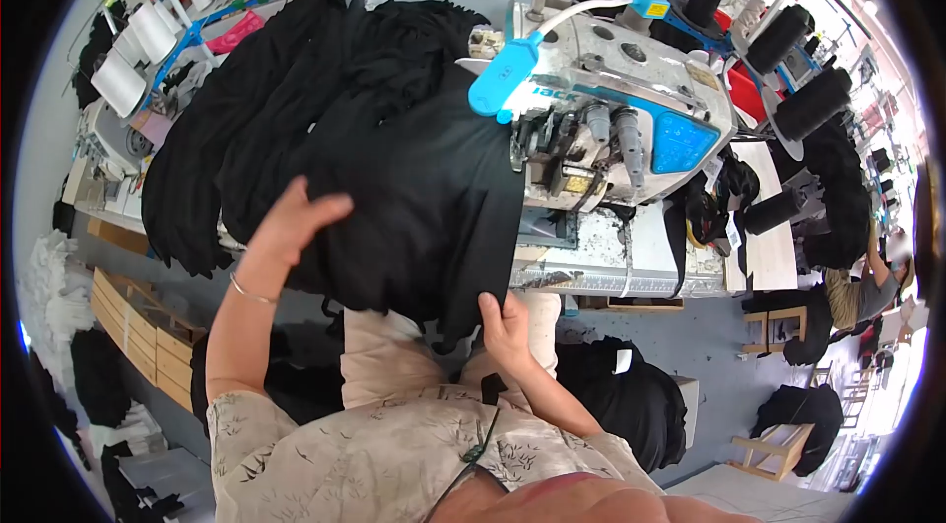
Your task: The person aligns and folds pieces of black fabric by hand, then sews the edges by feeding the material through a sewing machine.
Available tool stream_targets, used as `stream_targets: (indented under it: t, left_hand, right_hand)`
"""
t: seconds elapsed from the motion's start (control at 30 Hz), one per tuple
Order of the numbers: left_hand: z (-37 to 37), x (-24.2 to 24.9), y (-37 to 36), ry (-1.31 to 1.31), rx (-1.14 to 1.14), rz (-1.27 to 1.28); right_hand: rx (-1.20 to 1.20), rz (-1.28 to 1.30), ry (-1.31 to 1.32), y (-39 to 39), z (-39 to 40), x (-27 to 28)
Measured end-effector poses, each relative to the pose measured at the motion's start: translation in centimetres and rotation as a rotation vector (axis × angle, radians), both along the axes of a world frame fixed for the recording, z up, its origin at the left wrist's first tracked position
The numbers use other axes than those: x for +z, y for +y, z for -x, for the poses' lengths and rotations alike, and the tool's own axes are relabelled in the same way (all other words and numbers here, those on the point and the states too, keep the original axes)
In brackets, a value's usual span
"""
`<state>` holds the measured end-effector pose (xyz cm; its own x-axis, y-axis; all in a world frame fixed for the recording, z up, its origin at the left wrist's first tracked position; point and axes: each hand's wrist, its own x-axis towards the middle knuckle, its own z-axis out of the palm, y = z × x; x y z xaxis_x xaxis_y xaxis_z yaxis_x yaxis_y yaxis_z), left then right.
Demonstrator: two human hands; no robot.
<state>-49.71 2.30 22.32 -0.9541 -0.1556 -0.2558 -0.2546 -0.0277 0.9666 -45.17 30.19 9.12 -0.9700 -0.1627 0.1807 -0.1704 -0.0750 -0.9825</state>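
Note:
Black fabric (414, 198) spreads over the left part of the sewing machine table and hangs down over the front edge toward the lap. My left hand (301, 219) is at the fabric's left part, thumb and fingers apart, with nothing gripped between them. At the lower right corner of the cloth, my right hand (506, 326) pinches the fabric edge. The sewing machine (631, 79) stands just right of the cloth, its needle area beside the fabric's right edge. A blue device (505, 74) with a white cable is fixed on the machine's front.
White thread cones (118, 82) stand at the left, black thread cones (813, 104) at the right. A wooden crate (143, 336) is on the floor at the left. Black cloth heaps (626, 400) lie behind my right arm. A co-worker (872, 291) is at the far right.

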Motion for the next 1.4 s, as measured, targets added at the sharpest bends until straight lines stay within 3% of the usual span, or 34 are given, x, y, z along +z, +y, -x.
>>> stream_targets:
  t: [0.03,0.07,0.13,0.23,0.27,0.33,0.43,0.47,0.53,0.6,0.67,0.7,0.77,0.8,0.87,0.9,0.93,1.0,1.07,1.13,1.2,1.23,1.27,1.3,1.33,1.4]
  left_hand:
    - [0.1,1.3,-0.5,-0.028,0.14,-0.007]
    - [0.4,-1.3,-3.1,0.209,0.113,-0.201]
    - [0.4,1.2,-1.5,0.238,-0.018,-0.62]
    - [-0.2,-6.9,-1.7,-0.134,0.013,-0.083]
    - [-1.4,-4.8,1.6,0.048,-0.107,0.05]
    - [-1.4,-3.8,0.8,-0.079,0.034,-0.047]
    - [-1.0,0.5,-0.2,0.042,0.2,-0.27]
    - [-0.8,0.9,-0.8,0.169,0.155,-0.35]
    - [1.1,-2.7,-4.5,0.142,0.222,-0.686]
    - [1.4,-5.0,-5.2,0.701,-0.079,0.268]
    - [1.7,-5.9,-5.7,0.775,-0.259,0.775]
    - [1.9,-4.9,-5.0,0.606,-0.28,0.782]
    - [2.2,-2.1,-5.2,0.636,-0.334,0.808]
    - [2.8,-0.3,-5.4,0.634,-0.3,0.748]
    - [4.8,2.4,-5.0,0.589,-0.108,0.254]
    - [6.0,3.2,-4.7,0.556,-0.034,-0.148]
    - [6.2,5.3,-4.3,0.335,-0.006,-0.778]
    - [6.9,0.5,-5.5,0.258,0.087,-0.486]
    - [4.4,-1.0,-2.9,-0.053,-0.612,0.8]
    - [2.5,-7.0,-1.5,0.128,-0.276,0.144]
    - [2.0,0.9,-2.2,0.46,-0.097,0.383]
    - [2.6,4.0,-3.9,0.485,-0.049,0.591]
    - [3.7,6.2,-5.2,0.337,0.187,0.726]
    - [6.4,6.5,-8.2,0.66,0.238,0.756]
    - [9.9,4.9,-12.4,0.869,0.456,1.09]
    - [10.5,4.1,-11.3,0.92,0.72,1.523]
  right_hand:
    - [-0.015,0.0,-0.019,0.0,0.1,0.5]
    - [-0.033,0.002,-0.03,0.0,0.6,1.0]
    - [-0.047,-0.077,-0.043,0.0,1.5,1.3]
    - [-0.025,-0.109,0.029,-0.3,2.4,-1.2]
    - [-0.037,-0.102,0.09,-0.5,1.7,-1.1]
    - [-0.051,-0.106,0.202,-0.4,0.2,-0.2]
    - [-0.013,-0.112,0.101,0.0,-1.3,-0.5]
    - [0.01,-0.128,0.081,0.1,-1.3,-0.7]
    - [-0.059,-0.13,0.118,-0.4,-0.7,-1.1]
    - [-0.104,-0.145,0.182,-0.7,0.2,-1.4]
    - [-0.127,-0.182,0.279,-0.5,1.3,-1.5]
    - [-0.142,-0.171,0.299,-0.5,1.6,-1.4]
    - [-0.129,-0.17,0.304,-0.1,2.0,-1.3]
    - [-0.119,-0.17,0.308,0.0,2.2,-1.3]
    - [-0.132,-0.211,0.268,0.1,2.6,-1.0]
    - [-0.133,-0.226,0.255,0.1,3.0,-0.9]
    - [-0.179,-0.265,0.216,0.1,3.6,-0.9]
    - [-0.222,-0.312,0.167,-0.2,5.0,-0.9]
    - [-0.175,-0.353,0.221,-0.3,5.0,0.4]
    - [-0.093,-0.365,0.215,0.1,4.1,-1.1]
    - [-0.132,-0.274,0.2,-0.3,4.2,-0.2]
    - [-0.159,-0.236,0.176,0.0,3.4,0.4]
    - [-0.158,-0.202,0.07,-0.2,3.3,2.3]
    - [-0.134,-0.196,0.015,-0.6,3.5,3.7]
    - [-0.114,-0.185,-0.04,-0.8,3.3,4.4]
    - [-0.08,-0.367,0.029,-1.5,2.1,4.1]
